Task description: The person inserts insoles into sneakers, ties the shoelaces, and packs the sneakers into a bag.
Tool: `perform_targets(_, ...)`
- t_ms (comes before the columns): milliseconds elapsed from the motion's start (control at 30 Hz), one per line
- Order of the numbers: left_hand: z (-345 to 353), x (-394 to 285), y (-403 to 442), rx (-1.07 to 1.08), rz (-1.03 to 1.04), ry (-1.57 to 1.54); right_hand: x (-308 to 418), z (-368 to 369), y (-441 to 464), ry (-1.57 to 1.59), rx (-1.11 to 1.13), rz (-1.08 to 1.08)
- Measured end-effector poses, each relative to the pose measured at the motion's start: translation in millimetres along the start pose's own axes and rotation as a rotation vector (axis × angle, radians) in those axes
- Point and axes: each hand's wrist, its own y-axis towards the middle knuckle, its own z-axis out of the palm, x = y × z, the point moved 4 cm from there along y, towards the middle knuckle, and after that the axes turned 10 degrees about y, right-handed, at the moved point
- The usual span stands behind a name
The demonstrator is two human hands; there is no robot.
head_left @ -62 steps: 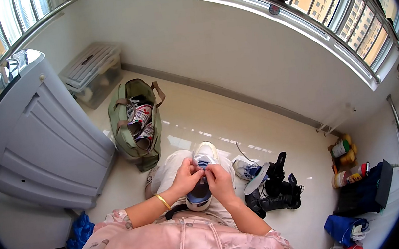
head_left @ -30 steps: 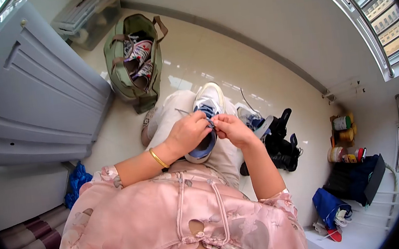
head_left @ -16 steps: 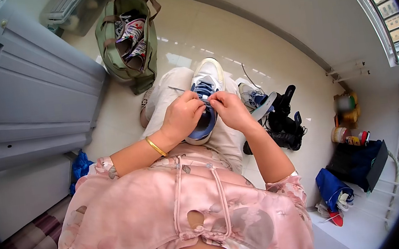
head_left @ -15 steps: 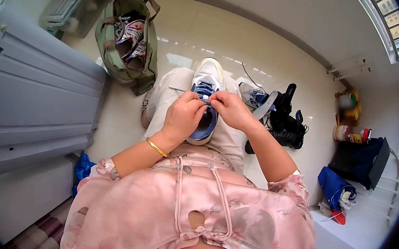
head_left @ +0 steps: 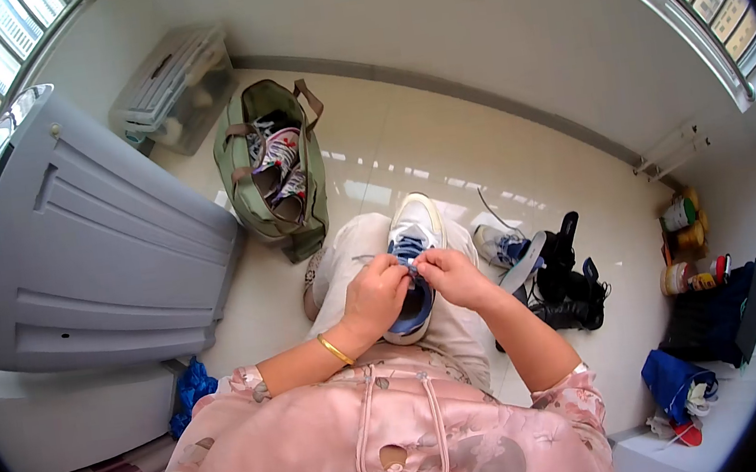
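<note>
A white and blue sneaker (head_left: 416, 222) rests on my lap, toe pointing away from me, its blue laces (head_left: 408, 245) crossing the front. My left hand (head_left: 377, 298), below a gold bracelet (head_left: 335, 349), pinches the lace at the top of the lacing. Close beside it, my right hand (head_left: 452, 276) pinches the lace from the other side, fingertips nearly touching the left ones. A loose lace end sticks out to the left of my left hand. The fingertips partly hide the lace between them.
A green bag (head_left: 244, 182) with shoes inside stands ahead left, near a clear plastic box (head_left: 177, 95). The matching sneaker (head_left: 499, 245), an insole (head_left: 526, 262) and black shoes (head_left: 571, 307) lie at right. A grey cabinet (head_left: 105, 241) is at left; a blue bag (head_left: 675, 383) lies far right.
The view has shifted, so the sneaker and hands appear lower. Compared with the earliest frame, my hands have moved from the laces' middle toward the shoe opening; both still pinch the lace.
</note>
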Motion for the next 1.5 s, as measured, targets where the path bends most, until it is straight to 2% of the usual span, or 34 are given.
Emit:
perform_targets(33,-1,0,-1,0.006,-0.016,-0.033,-4,0,0,0.061,0.026,0.027)
perform_targets(167,-4,1,0,0.097,-0.104,-0.187,10,-4,-4,-0.03,0.122,0.011)
perform_targets(267,-5,5,4,0.123,-0.123,-0.29,7,-3,-6,0.097,0.113,0.068)
perform_targets(367,9,18,1,0.165,-0.26,-0.544,6,-4,-7,0.112,0.073,0.064)
perform_targets(533,19,24,-3,0.229,-0.411,-0.749,9,0,-8,0.176,0.055,0.053)
perform_targets(633,28,32,-4,0.284,-0.38,-0.799,11,1,-10,0.151,0.049,0.023)
perform_targets(833,22,33,2,0.493,-0.218,-0.605,4,1,-8,0.326,0.068,0.019)
perform_targets(1033,13,26,5,0.535,-0.087,-0.508,2,-1,-7,0.529,0.066,0.055)
perform_targets(1133,11,27,1,0.485,-0.05,-0.489,-12,-8,-3,0.538,0.006,0.035)
perform_targets(1233,-4,31,-7,0.495,0.025,-0.202,-35,-24,-1,0.586,-0.05,0.076)
perform_targets(1333,3,41,-26,0.507,-0.056,-0.195,-45,-22,-4,0.603,-0.073,0.125)
perform_targets(1500,-20,24,-14,0.386,0.076,-0.185,-30,-15,-4,0.441,-0.133,0.116)
